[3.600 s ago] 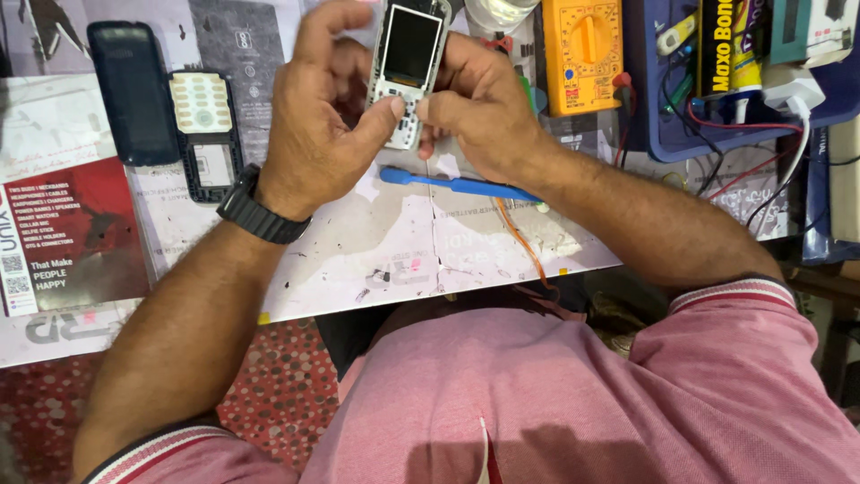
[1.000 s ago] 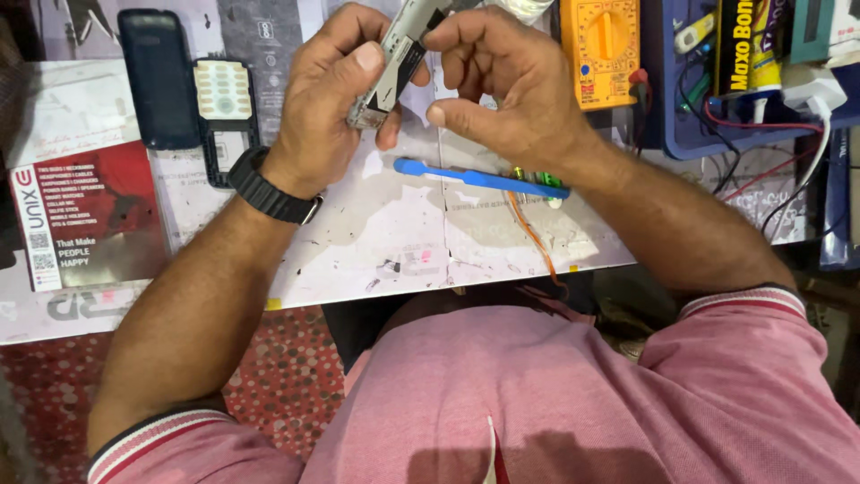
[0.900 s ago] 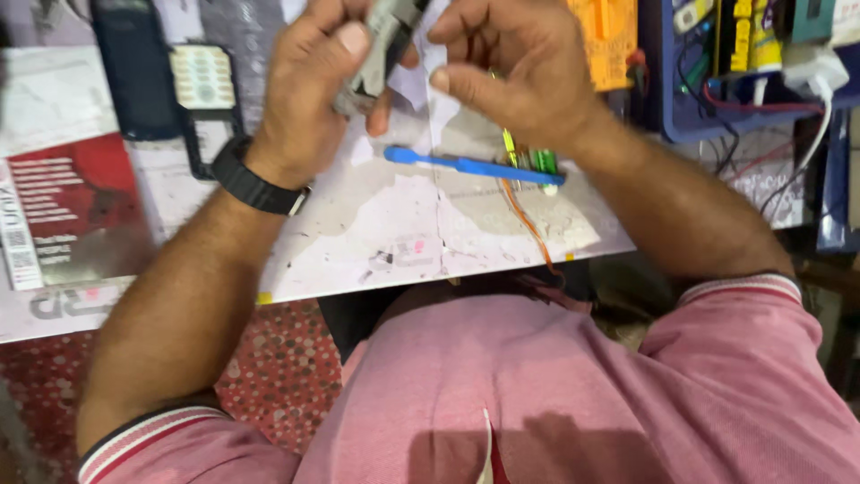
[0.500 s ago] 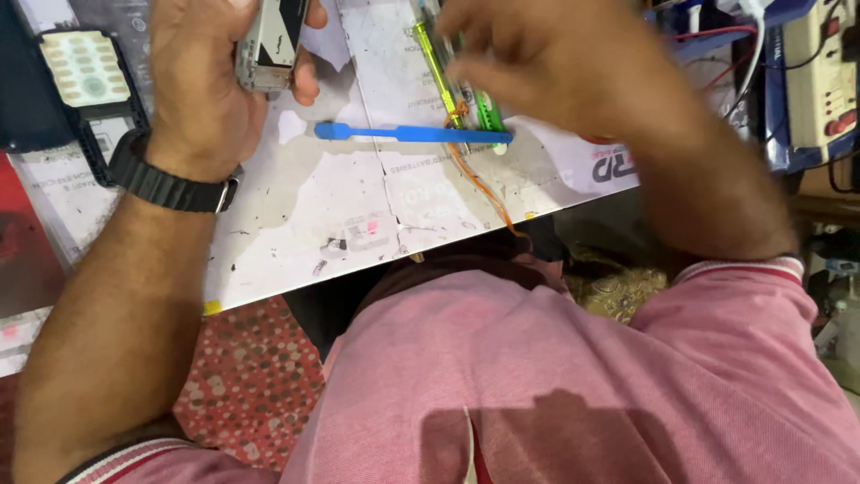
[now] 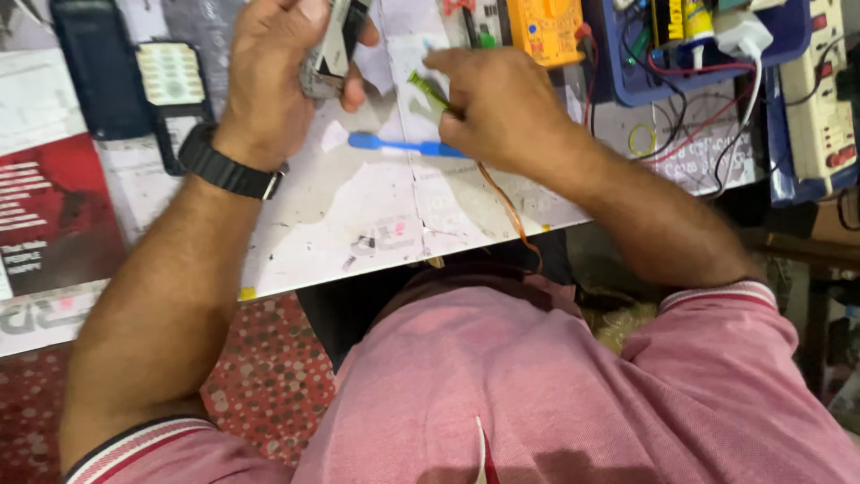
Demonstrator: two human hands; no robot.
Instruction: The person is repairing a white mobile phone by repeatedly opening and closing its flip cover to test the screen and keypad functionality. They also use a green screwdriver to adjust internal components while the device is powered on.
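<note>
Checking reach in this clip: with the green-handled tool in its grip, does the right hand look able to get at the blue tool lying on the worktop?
Probably yes. The blue tool lies in the open right beside the right hand, nothing between them. But that hand's fingers already hold the green-handled tool, so it would likely need to put that down first.

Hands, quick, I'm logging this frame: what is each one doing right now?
Left hand: closed around a small phone, held on edge.
Right hand: closed on a green-handled tool, above the blue tool on the table.
</note>
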